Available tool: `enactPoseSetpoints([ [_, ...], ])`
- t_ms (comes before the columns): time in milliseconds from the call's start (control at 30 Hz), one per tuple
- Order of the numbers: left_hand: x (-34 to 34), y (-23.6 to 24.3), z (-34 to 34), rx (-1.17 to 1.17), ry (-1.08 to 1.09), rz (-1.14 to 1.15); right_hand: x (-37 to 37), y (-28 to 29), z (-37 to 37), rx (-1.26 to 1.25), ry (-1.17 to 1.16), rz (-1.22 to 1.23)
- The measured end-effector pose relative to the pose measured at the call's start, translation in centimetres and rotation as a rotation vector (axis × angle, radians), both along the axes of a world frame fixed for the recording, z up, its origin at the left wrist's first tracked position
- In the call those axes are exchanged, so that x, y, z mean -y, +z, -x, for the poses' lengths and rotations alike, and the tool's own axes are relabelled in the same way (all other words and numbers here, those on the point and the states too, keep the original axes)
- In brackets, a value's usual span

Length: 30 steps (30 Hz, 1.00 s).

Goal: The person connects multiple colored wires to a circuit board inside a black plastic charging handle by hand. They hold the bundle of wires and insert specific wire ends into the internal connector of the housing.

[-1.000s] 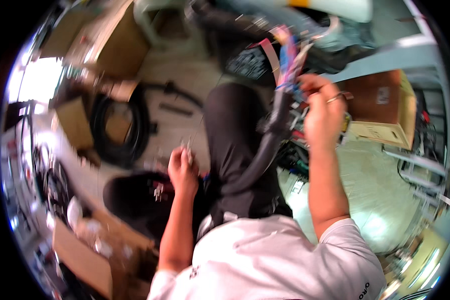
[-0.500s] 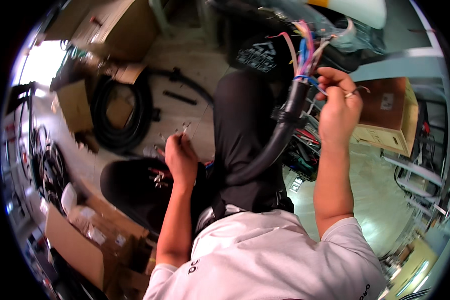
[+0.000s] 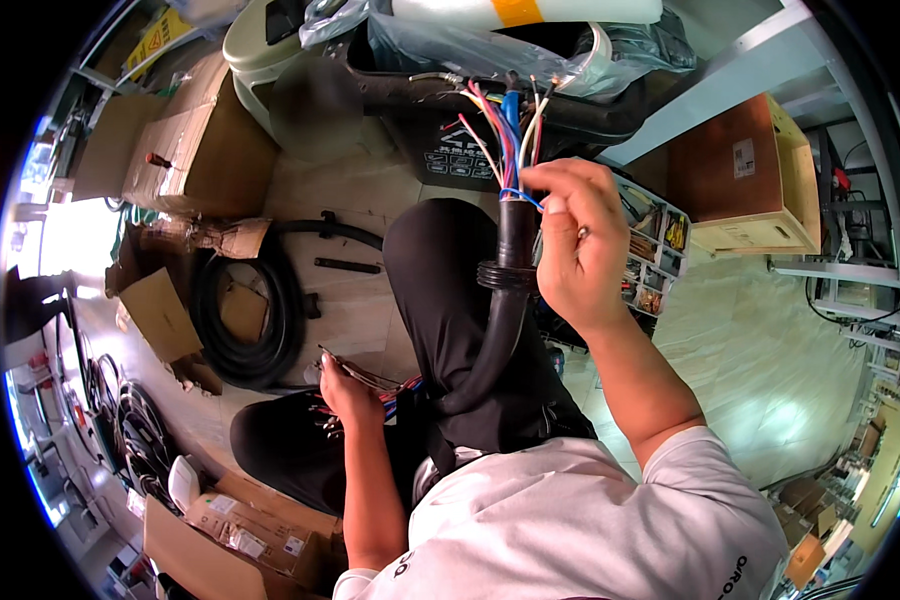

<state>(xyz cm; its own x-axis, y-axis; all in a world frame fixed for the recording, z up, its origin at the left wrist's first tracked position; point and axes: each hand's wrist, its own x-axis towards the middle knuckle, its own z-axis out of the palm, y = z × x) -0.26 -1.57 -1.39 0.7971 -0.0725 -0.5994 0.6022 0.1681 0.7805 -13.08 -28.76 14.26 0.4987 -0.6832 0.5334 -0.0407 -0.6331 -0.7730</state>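
Across one thigh (image 3: 445,310), blue wire (image 3: 528,197) is pinched by curled right hand (image 3: 585,250), thin wires (image 3: 368,376) by closed left hand (image 3: 350,396) — stiff-looking black cable (image 3: 508,315) best held mid-sheath.

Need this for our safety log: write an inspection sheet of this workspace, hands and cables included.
Surface: pale tiled floor.
Handled things: black cable, coloured wires fanning from its far end.
Clutter: open cardboard box, short black strip on the floor.
Hands: left hand holds thin wires; right hand is at the blue wire, grip unclear.
Cables: black coil on the floor, left; ribbed collar around the black cable.
Surroundings: black bin ahead, brown-and-tan box to the right.
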Motion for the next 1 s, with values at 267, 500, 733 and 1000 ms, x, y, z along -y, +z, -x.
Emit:
enactPoseSetpoints([
  [267, -1.4, 3.8, 3.0, -0.112, -0.287, 0.063, 1.7, -1.7, 1.0, -0.002, -0.052, -0.780],
  [500, -1.0, 3.8, 3.3, 0.033, -0.485, 0.026, 2.9, -1.6, -0.1, -0.004, 0.015, -0.752],
  [733, -0.4, 3.6, 3.4, 0.114, -0.617, 0.026, 4.2, -1.3, -0.5, 0.165, 0.213, -1.065],
  [1000, 0.6, 3.8, 3.7, 0.081, -0.632, 0.028, 3.9, -2.0, 0.0, 0.224, 0.219, -1.076],
])
